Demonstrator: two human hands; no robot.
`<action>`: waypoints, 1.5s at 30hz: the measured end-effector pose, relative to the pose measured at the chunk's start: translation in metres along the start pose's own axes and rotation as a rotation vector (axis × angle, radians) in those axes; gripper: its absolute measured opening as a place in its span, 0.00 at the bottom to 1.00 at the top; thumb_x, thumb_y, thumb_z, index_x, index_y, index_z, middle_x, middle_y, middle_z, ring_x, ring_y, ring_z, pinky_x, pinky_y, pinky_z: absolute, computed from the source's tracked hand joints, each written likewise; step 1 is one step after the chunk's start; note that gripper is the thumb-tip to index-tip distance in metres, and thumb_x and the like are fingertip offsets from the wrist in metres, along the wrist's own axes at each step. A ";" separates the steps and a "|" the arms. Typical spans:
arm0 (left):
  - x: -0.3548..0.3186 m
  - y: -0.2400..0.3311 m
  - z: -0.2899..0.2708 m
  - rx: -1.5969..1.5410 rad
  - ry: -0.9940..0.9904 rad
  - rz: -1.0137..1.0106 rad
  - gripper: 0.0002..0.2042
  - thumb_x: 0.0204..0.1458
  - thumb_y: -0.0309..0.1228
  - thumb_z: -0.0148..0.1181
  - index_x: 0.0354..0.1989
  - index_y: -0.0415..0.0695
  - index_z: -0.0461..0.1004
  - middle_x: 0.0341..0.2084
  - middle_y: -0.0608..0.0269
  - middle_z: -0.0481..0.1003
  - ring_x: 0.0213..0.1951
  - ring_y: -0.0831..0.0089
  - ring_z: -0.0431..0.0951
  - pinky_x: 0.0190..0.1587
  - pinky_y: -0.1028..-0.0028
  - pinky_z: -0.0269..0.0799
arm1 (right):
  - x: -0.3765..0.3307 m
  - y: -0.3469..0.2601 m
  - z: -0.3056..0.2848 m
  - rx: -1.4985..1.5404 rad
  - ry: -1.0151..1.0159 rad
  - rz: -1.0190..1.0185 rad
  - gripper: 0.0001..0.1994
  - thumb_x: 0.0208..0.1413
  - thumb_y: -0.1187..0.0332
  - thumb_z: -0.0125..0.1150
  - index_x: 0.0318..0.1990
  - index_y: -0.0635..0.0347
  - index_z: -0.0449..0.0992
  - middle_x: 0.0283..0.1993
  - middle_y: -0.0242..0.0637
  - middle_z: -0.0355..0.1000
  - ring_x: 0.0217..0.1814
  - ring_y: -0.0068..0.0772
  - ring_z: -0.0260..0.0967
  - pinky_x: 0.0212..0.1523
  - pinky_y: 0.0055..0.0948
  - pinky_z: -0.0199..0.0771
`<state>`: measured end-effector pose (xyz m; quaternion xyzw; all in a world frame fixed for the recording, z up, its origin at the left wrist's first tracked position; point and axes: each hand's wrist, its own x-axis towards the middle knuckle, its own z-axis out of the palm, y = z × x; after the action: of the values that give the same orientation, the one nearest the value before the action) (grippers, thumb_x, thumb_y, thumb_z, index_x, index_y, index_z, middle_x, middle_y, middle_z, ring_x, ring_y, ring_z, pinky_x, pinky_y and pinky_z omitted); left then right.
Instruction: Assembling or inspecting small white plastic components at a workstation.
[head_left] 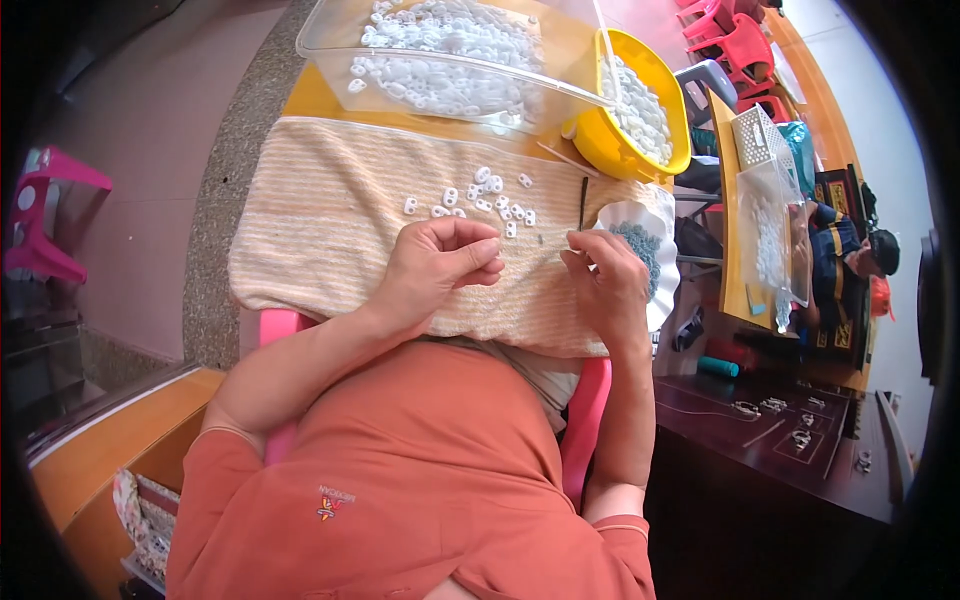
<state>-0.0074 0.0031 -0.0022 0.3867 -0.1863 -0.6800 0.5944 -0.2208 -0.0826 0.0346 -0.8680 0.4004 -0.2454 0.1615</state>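
Note:
My left hand (445, 265) is closed over the striped towel (330, 215), thumb against curled fingers; anything in the pinch is too small or hidden to make out. Just beyond it lie several small white plastic pieces (497, 185) with two holes each. To the right, my right hand (615, 285) has thumb and forefinger tips a little apart, and nothing shows between them. It is beside a white scalloped bowl (664, 300) of small grey-blue parts (638, 248). A thin dark stick (583, 203) lies beyond the right hand, and a tiny grey part (541, 239) rests between the hands.
A clear plastic bin (330, 35) of white pieces stands at the table's far side, with a yellow basin (590, 145) of similar pieces to its right. Farther right are another table (735, 200), a person (850, 250) and pink chairs (740, 50). A pink stool (45, 215) stands at left.

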 end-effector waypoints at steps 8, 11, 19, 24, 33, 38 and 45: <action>0.001 -0.004 -0.002 0.000 -0.016 0.006 0.07 0.53 0.24 0.60 0.39 0.37 0.74 0.30 0.62 0.77 0.32 0.78 0.78 0.37 0.78 0.78 | 0.022 -0.016 0.011 -0.257 -0.190 0.008 0.10 0.47 0.72 0.61 0.39 0.60 0.77 0.35 0.41 0.75 0.39 0.44 0.73 0.40 0.37 0.71; 0.000 -0.005 -0.002 -0.014 -0.026 0.005 0.07 0.53 0.24 0.60 0.40 0.37 0.74 0.30 0.62 0.77 0.31 0.78 0.78 0.37 0.78 0.78 | 0.024 -0.013 0.015 -0.273 -0.213 0.002 0.09 0.49 0.71 0.59 0.38 0.59 0.77 0.35 0.41 0.75 0.39 0.45 0.73 0.40 0.39 0.71; 0.000 -0.005 -0.002 -0.013 -0.028 -0.005 0.07 0.54 0.24 0.59 0.39 0.35 0.74 0.31 0.62 0.76 0.32 0.77 0.77 0.37 0.77 0.78 | 0.029 -0.012 0.017 -0.259 -0.342 0.040 0.07 0.51 0.70 0.56 0.35 0.61 0.77 0.35 0.44 0.74 0.40 0.49 0.72 0.40 0.40 0.70; -0.001 -0.004 0.001 0.002 -0.030 -0.014 0.07 0.54 0.25 0.60 0.39 0.38 0.74 0.31 0.64 0.76 0.32 0.78 0.78 0.38 0.77 0.78 | 0.025 -0.017 0.010 -0.101 -0.190 -0.016 0.07 0.50 0.75 0.57 0.36 0.63 0.77 0.33 0.46 0.73 0.39 0.51 0.71 0.39 0.37 0.71; -0.003 -0.006 0.003 0.056 -0.098 -0.033 0.07 0.53 0.25 0.61 0.38 0.39 0.75 0.30 0.64 0.76 0.31 0.77 0.77 0.37 0.78 0.77 | -0.001 -0.018 0.022 0.671 -0.177 0.349 0.04 0.53 0.79 0.61 0.36 0.69 0.76 0.34 0.33 0.72 0.29 0.16 0.68 0.28 0.19 0.71; -0.005 -0.002 0.004 -0.060 -0.129 -0.091 0.06 0.53 0.25 0.61 0.37 0.40 0.75 0.30 0.64 0.76 0.32 0.78 0.76 0.37 0.78 0.76 | -0.008 -0.024 0.035 1.004 -0.123 0.317 0.05 0.52 0.80 0.62 0.37 0.68 0.77 0.36 0.36 0.72 0.30 0.21 0.69 0.27 0.18 0.72; -0.004 -0.003 0.003 -0.058 -0.184 -0.078 0.07 0.53 0.26 0.61 0.37 0.38 0.74 0.31 0.62 0.76 0.32 0.78 0.77 0.36 0.79 0.75 | -0.016 -0.022 0.051 1.216 -0.041 0.289 0.05 0.52 0.78 0.62 0.37 0.67 0.77 0.34 0.37 0.71 0.29 0.23 0.68 0.27 0.21 0.70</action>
<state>-0.0115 0.0074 -0.0011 0.3121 -0.2051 -0.7404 0.5588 -0.1875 -0.0521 -0.0016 -0.5623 0.2992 -0.3886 0.6659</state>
